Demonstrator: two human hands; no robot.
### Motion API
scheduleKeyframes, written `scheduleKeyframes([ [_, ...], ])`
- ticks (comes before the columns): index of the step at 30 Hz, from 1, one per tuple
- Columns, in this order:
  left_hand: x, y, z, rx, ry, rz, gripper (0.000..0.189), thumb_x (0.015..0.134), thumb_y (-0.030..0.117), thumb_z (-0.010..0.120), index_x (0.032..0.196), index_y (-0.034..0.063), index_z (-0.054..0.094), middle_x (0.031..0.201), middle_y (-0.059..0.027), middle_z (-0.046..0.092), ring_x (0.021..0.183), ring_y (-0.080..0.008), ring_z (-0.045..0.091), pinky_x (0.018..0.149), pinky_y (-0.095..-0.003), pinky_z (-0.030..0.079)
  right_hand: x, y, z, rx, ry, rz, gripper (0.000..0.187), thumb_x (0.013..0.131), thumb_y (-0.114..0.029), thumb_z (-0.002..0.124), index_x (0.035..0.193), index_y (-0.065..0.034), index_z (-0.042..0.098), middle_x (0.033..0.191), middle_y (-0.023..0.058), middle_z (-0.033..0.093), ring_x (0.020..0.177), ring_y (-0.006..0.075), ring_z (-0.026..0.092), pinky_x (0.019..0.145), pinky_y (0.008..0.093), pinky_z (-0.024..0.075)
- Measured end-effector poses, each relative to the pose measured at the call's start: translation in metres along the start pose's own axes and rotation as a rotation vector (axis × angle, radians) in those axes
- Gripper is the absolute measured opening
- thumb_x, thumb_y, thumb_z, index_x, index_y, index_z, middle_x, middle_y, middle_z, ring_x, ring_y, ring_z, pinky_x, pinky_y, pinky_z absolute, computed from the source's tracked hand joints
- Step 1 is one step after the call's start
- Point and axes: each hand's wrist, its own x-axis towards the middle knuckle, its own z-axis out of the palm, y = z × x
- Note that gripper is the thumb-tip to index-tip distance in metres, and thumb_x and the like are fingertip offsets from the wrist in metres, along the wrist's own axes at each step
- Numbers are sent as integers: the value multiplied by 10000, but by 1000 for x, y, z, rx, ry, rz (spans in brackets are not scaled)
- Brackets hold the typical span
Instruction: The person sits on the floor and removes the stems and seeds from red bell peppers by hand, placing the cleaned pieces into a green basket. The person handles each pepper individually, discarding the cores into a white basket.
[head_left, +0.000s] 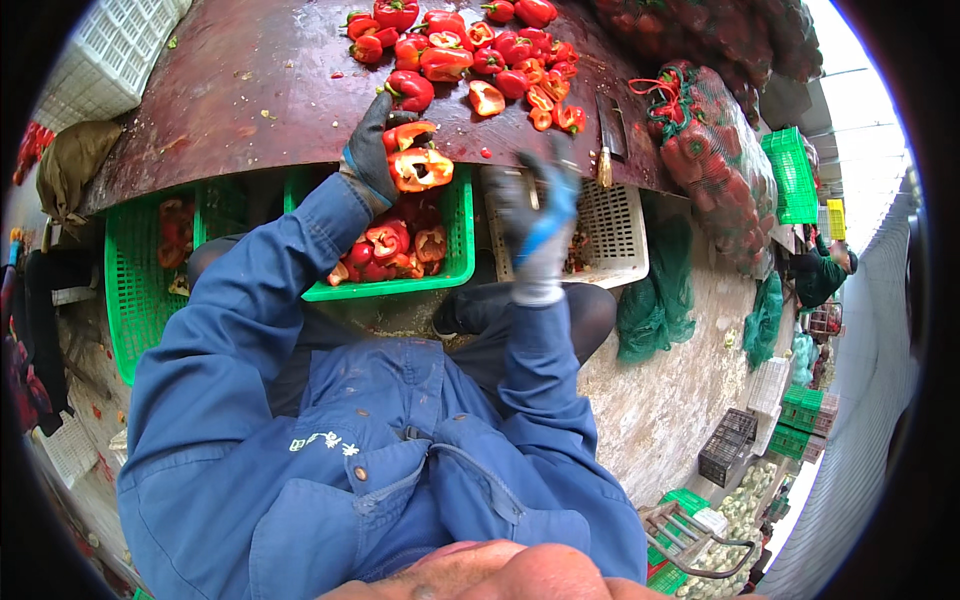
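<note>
My left hand (369, 146), in a dark glove, holds a red bell pepper cut open, with one piece (409, 136) above another, wider piece (421, 171). Their pale insides show. Just below is a green plastic crate (390, 289) containing cut red peppers (397, 244). My right hand (536, 199), gloved in grey and blue, is blurred over the near side of a white plastic crate (619, 232); whether it grips anything is unclear. Whole and cut red bell peppers (487, 61) lie on the dark red tabletop (247, 97) beyond my hands.
On the table's right are a dark flat blade-like tool (611, 124), a small brush (604, 166) and a mesh sack of red peppers (712, 150). Another green crate (142, 277) stands left. Green netting (660, 292) hangs at right. A person (821, 274) is farther off.
</note>
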Motion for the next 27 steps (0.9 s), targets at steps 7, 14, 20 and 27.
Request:
scheduleKeyframes([
  [7, -5, -21, -3, -8, -134, -46, 648, 1080, 666, 484, 1209, 67, 694, 1075, -114, 764, 948, -252, 747, 898, -406, 620, 0, -36, 90, -11, -199, -49, 343, 875, -243, 862, 1152, -55, 790, 1562, 262, 525, 1474, 461, 444, 1204, 555, 387],
  [14, -11, -13, -19, 78, -176, -68, 696, 1116, 649, 386, 1349, 50, 653, 1189, -131, 754, 1088, -258, 735, 1003, -421, 592, -4, -19, 91, 350, -374, 12, 334, 899, -137, 818, 1215, -41, 763, 1589, 240, 500, 1457, 375, 507, 1184, 470, 443],
  [20, -21, -13, -5, 201, -86, -53, 772, 1095, 702, 392, 1408, 39, 635, 1277, -120, 738, 1112, -227, 726, 1003, -386, 578, -2, -25, 87, 537, -462, 69, 255, 999, -114, 715, 1201, 42, 734, 1567, 172, 523, 1251, 228, 640, 1054, 366, 524],
  [27, -28, -12, -2, 668, -133, 166, 510, 1121, 498, 505, 1335, 63, 663, 1169, -80, 735, 1069, -181, 708, 984, -351, 569, -1, -22, 85, 715, -580, 397, 283, 1026, -184, 687, 1154, 66, 730, 1425, 148, 600, 1151, 186, 635, 1019, 345, 511],
])
